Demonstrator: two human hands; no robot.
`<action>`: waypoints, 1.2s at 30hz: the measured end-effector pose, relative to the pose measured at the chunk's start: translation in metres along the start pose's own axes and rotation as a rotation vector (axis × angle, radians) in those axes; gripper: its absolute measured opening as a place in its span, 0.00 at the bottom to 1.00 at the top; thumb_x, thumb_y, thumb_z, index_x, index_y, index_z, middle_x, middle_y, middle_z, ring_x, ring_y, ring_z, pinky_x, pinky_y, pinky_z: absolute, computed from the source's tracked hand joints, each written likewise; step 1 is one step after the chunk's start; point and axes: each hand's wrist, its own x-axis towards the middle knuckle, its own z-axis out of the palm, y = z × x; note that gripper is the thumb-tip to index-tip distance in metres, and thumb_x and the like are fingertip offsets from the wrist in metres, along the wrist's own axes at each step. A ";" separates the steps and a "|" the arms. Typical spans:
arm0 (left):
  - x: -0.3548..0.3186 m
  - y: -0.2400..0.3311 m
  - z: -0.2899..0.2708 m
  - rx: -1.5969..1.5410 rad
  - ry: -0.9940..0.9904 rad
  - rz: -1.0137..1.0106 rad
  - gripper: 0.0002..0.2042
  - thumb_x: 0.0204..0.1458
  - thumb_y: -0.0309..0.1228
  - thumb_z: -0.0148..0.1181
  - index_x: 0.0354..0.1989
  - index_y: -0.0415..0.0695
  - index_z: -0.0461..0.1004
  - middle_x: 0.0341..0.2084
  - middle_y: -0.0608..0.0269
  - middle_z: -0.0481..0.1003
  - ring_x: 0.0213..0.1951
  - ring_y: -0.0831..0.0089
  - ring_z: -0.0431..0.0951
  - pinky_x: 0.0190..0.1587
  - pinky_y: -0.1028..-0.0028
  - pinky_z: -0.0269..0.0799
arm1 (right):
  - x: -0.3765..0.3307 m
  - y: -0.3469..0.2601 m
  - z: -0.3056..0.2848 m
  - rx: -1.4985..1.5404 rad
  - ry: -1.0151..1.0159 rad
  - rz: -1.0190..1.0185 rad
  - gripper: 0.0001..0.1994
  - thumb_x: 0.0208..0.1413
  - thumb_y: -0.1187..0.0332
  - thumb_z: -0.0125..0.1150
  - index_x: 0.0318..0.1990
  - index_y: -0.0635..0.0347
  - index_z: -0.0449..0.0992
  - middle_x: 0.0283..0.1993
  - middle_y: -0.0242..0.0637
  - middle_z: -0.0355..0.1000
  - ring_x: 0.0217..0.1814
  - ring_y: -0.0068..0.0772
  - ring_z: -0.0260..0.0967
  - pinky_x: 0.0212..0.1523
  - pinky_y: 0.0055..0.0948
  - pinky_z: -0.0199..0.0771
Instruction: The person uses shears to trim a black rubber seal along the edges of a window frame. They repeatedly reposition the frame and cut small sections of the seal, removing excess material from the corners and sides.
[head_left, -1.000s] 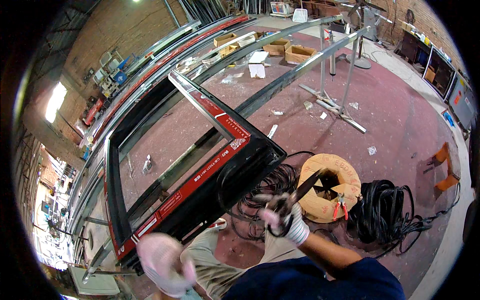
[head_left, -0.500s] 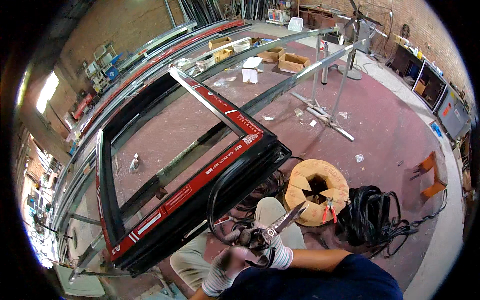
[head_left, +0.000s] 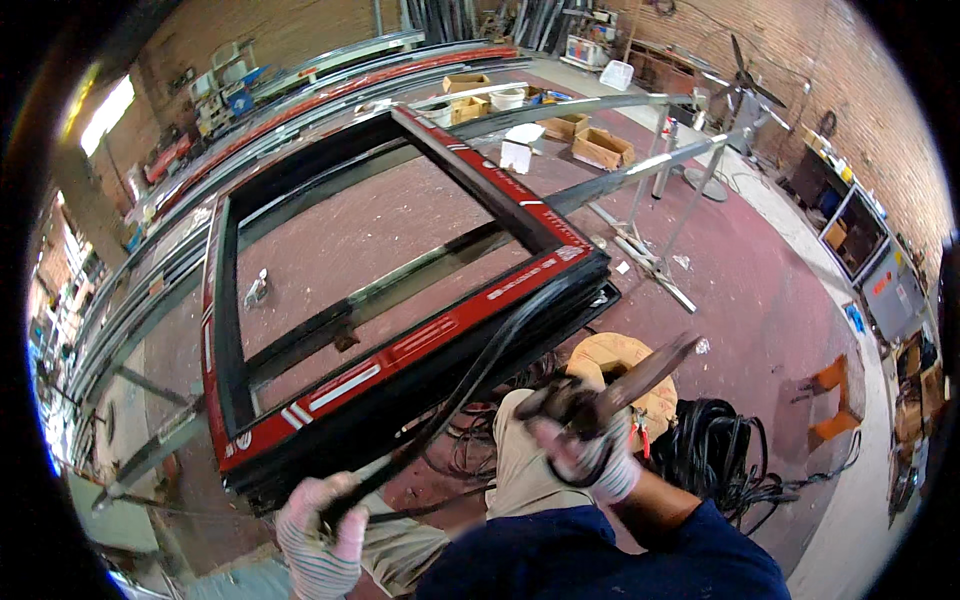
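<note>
Head view: left hand [head_left: 318, 530], gloved, fingers closed around black rubber strip [head_left: 470, 375], just below the red-and-black frame [head_left: 400, 350]. Strip's long axis climbs up-right toward the frame's near corner. Right hand [head_left: 590, 455], fingers clenched on a dark-handled tool [head_left: 640, 372], right of the frame.

A large frame [head_left: 400, 330] lies on metal trestles [head_left: 640, 170]. Near it on the right, a cable spool [head_left: 610, 365] stands on the floor [head_left: 760, 290], coiled cable [head_left: 720, 450] just right of it; cardboard boxes [head_left: 600, 148] far behind.
</note>
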 end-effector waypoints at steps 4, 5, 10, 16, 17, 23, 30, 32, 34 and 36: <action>0.031 0.020 -0.025 0.171 0.041 0.210 0.13 0.47 0.22 0.63 0.43 0.38 0.76 0.34 0.54 0.77 0.36 0.63 0.78 0.42 0.69 0.73 | 0.047 -0.045 -0.034 -0.063 0.128 -0.159 0.15 0.50 0.71 0.73 0.45 0.59 0.77 0.39 0.39 0.77 0.41 0.28 0.73 0.42 0.30 0.74; 0.039 0.027 -0.028 0.205 0.073 0.245 0.12 0.47 0.23 0.65 0.41 0.40 0.78 0.30 0.51 0.77 0.32 0.59 0.79 0.36 0.69 0.74 | 0.062 -0.063 -0.033 -0.376 0.116 -0.381 0.15 0.50 0.73 0.72 0.46 0.59 0.77 0.41 0.39 0.77 0.42 0.28 0.73 0.43 0.30 0.75; 0.054 0.033 -0.030 0.378 0.049 0.317 0.12 0.49 0.30 0.66 0.43 0.43 0.79 0.30 0.56 0.78 0.30 0.58 0.79 0.33 0.67 0.75 | 0.119 -0.103 -0.043 -0.558 -0.110 -0.413 0.16 0.48 0.76 0.72 0.45 0.62 0.75 0.53 0.39 0.76 0.45 0.24 0.73 0.46 0.28 0.75; 0.047 0.015 -0.008 0.338 0.142 0.334 0.11 0.51 0.30 0.67 0.44 0.46 0.79 0.28 0.58 0.77 0.24 0.62 0.79 0.25 0.68 0.75 | 0.147 -0.141 -0.034 -1.013 -0.376 -0.208 0.25 0.43 0.64 0.77 0.50 0.62 0.78 0.36 0.28 0.78 0.36 0.18 0.69 0.38 0.23 0.71; 0.046 0.013 -0.009 0.309 0.169 0.345 0.12 0.51 0.30 0.67 0.44 0.45 0.79 0.29 0.58 0.77 0.24 0.62 0.79 0.26 0.68 0.76 | 0.150 -0.142 -0.030 -1.031 -0.412 -0.185 0.25 0.43 0.64 0.77 0.50 0.62 0.79 0.35 0.28 0.77 0.35 0.17 0.69 0.38 0.23 0.71; 0.054 0.019 -0.008 0.333 0.229 0.394 0.12 0.50 0.28 0.67 0.43 0.45 0.79 0.31 0.58 0.78 0.28 0.61 0.80 0.29 0.68 0.77 | 0.162 -0.151 -0.047 -1.065 -0.478 -0.088 0.26 0.43 0.61 0.77 0.49 0.65 0.78 0.34 0.29 0.76 0.35 0.18 0.68 0.39 0.24 0.70; 0.059 0.029 -0.004 0.369 0.278 0.326 0.11 0.48 0.21 0.66 0.41 0.44 0.79 0.31 0.56 0.79 0.30 0.63 0.80 0.34 0.69 0.75 | 0.174 -0.147 -0.048 -1.315 -0.664 -0.444 0.15 0.54 0.65 0.70 0.46 0.59 0.77 0.30 0.25 0.72 0.28 0.17 0.66 0.29 0.18 0.69; 0.055 0.039 -0.002 0.359 0.255 0.289 0.10 0.49 0.21 0.65 0.41 0.42 0.79 0.32 0.56 0.79 0.32 0.65 0.79 0.37 0.71 0.74 | 0.178 -0.147 -0.060 -1.241 -0.667 -0.409 0.15 0.54 0.63 0.71 0.45 0.58 0.77 0.27 0.24 0.71 0.26 0.18 0.65 0.27 0.21 0.68; 0.057 0.044 0.000 0.348 0.229 0.219 0.09 0.50 0.21 0.64 0.41 0.40 0.79 0.33 0.56 0.79 0.36 0.64 0.79 0.43 0.70 0.74 | 0.177 -0.144 -0.062 -1.135 -0.637 -0.326 0.17 0.52 0.60 0.73 0.44 0.57 0.77 0.25 0.27 0.71 0.25 0.21 0.64 0.27 0.24 0.66; 0.061 0.045 0.000 0.359 0.220 0.219 0.09 0.50 0.21 0.63 0.41 0.40 0.79 0.33 0.56 0.79 0.36 0.64 0.79 0.44 0.69 0.73 | 0.178 -0.140 -0.058 -1.032 -0.605 -0.230 0.18 0.51 0.58 0.74 0.43 0.58 0.76 0.26 0.30 0.72 0.25 0.23 0.65 0.28 0.26 0.68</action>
